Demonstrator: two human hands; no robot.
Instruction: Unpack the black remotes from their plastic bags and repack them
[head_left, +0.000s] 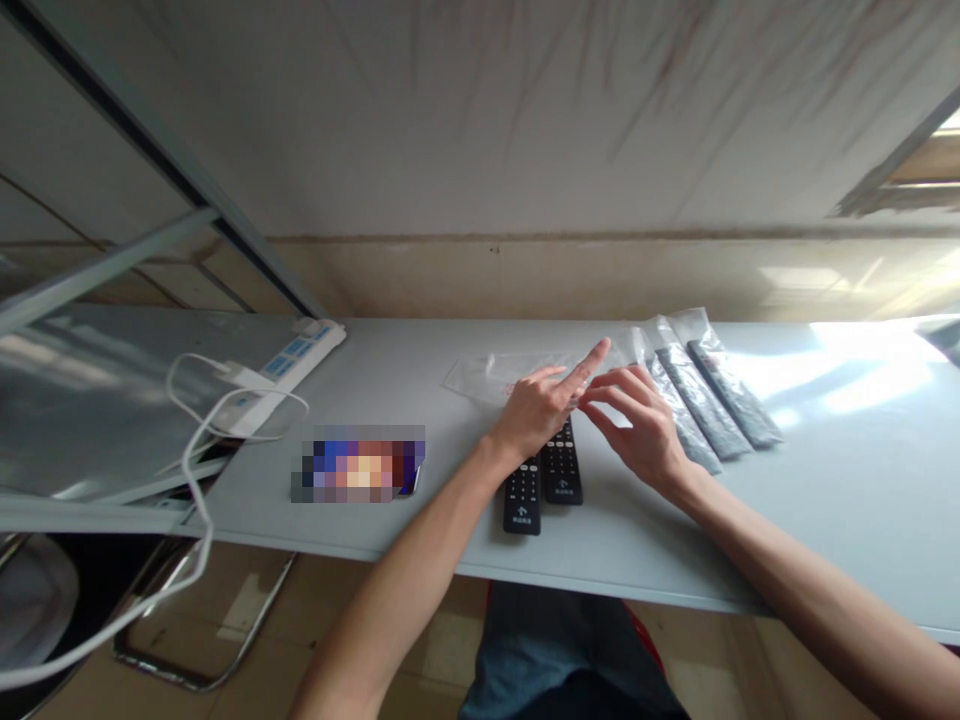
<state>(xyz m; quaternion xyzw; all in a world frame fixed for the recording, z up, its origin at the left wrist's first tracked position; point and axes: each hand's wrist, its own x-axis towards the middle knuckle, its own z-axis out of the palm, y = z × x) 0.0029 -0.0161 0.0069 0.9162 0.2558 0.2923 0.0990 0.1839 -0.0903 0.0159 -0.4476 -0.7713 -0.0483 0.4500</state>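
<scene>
A stained wall rises behind the pale counter; three dark plastic-wrapped items lie to my right, a clear bag behind my left hand; that hand and my right hand nearly meet, fingertips close, and I cannot tell whether they pinch anything; partly beneath them on the counter lie two black remotes; I judge this fine fingertip work, the next move calling for a light, careful grip.

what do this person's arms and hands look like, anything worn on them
Left hand and right hand are ungloved. The left forearm and right forearm are bare, with no sleeve, watch or bracelet showing. Dark blue-grey clothing covers the lap.
</scene>
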